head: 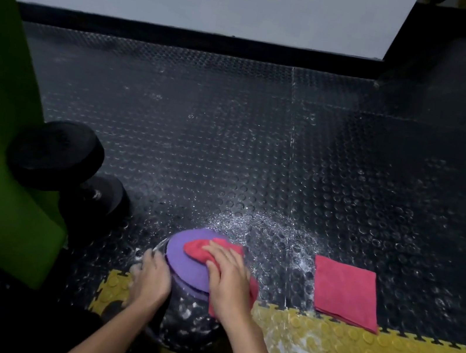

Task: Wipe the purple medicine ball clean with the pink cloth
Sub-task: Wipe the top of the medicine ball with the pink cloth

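We note right hand (226, 280) flat, fingers together, pressing cloth (198, 249) atop ball (183, 263); left hand (151, 276) curves fingers round its side — ball may roll if that brace slips.

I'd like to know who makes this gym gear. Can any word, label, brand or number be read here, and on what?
No text can be read anywhere.
On the ball: plain purple top and dark speckled side, no lettering shows.
On the cloth under the right hand and on the folded cloth: no tag shows.
On the dumbbell: too dark to tell any marking.
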